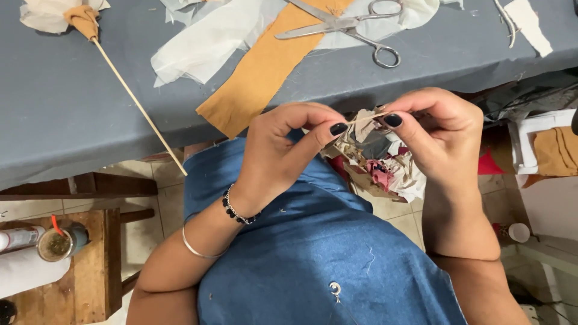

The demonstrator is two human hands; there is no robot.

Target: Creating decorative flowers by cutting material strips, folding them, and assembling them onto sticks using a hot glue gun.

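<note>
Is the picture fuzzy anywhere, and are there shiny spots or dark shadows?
Head view: both hands, left hand and right hand, look sharp, pinching a thin stick; the scissors gleam a little; a dark shadow sits under the table edge; the straight edges bend slightly near the corners.

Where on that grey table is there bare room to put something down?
The grey table is bare on its left part, between the thin wooden stick and the near edge. The middle is crowded: mustard fabric strip, white cloth, scissors.
</note>
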